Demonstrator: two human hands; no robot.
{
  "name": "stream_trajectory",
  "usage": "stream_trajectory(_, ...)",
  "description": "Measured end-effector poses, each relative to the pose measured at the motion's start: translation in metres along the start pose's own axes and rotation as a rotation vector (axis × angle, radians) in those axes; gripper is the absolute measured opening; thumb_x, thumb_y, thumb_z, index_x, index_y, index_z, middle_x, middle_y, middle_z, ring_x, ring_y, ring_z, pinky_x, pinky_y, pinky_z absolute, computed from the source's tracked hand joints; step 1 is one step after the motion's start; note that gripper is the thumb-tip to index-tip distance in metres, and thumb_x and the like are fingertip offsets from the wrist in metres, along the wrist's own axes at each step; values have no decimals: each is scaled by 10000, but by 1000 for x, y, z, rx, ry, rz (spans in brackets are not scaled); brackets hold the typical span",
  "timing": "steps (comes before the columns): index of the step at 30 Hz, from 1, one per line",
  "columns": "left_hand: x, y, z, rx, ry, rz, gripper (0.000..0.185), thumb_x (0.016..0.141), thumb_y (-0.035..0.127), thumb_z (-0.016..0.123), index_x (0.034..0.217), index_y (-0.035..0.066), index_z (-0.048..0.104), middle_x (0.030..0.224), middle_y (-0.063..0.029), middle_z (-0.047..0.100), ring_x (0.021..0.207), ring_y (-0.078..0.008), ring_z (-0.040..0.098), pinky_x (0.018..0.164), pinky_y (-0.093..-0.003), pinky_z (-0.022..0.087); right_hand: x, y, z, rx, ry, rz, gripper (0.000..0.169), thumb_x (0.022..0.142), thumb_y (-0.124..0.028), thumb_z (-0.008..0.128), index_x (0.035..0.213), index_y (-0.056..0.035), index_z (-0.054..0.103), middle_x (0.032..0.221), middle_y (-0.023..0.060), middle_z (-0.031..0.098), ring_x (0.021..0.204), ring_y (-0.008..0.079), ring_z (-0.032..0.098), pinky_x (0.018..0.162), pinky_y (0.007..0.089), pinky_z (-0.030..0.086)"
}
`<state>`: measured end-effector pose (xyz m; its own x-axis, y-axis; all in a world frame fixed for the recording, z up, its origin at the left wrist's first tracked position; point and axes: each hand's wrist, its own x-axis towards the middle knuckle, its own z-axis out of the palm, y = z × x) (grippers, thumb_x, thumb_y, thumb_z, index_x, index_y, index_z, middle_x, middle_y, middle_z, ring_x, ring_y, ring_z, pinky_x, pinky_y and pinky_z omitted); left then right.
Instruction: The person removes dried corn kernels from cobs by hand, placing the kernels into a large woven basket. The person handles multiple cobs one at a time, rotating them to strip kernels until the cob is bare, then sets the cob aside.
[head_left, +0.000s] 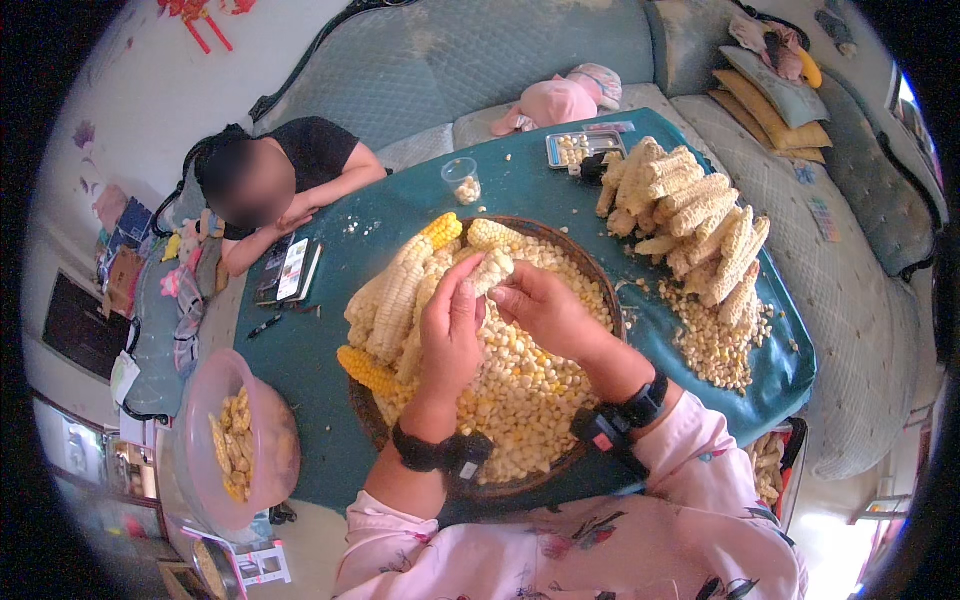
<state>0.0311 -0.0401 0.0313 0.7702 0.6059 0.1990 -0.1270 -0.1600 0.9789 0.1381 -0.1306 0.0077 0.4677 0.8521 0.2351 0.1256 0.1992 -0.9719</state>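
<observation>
Above a round woven basket (609, 279) of loose corn kernels (536, 375), both my hands grip one short, pale ear of corn (493, 270). My left hand (452, 322) wraps around its left side, thumb up along it. At its right end are the thumb and fingers of my right hand (544, 304). Whole pale ears (397, 307) lie heaped in the basket's left side, with a yellow ear (366, 370) at the edge. Another pale ear (493, 234) rests at the far rim. My palms and fingers hide part of the held ear.
Stripped cobs (697, 202) are piled at the table's right, beside scattered kernels (712, 337). A plastic cup (461, 181) and a tray (585, 148) stand at the back. A person (315, 161) leans on the table near a phone (293, 270). A pink tub (277, 442) holding corn is at left.
</observation>
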Motion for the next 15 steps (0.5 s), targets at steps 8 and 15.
stream_trajectory(8, 4, -11, -4, 333, -7, 310, 321, 920, 149, 430, 1208, 13, 470, 1038, -80, 551, 852, -157, 519, 751, -262, 420, -2, -13, -8, 236, -44, 183, 332, 922, -346, 456, 826, -37, 530, 702, -14, 484, 649, 77, 431, 573, 220, 371)
stream_trajectory(15, -1, -8, 2, 174, -25, 110, 302, 931, 149, 403, 1170, -7, 503, 981, -68, 566, 819, -127, 514, 712, -251, 415, -4, -2, -3, 191, -1, 13, 321, 945, -325, 417, 819, -43, 505, 669, -21, 439, 623, 72, 376, 542, 226, 350)
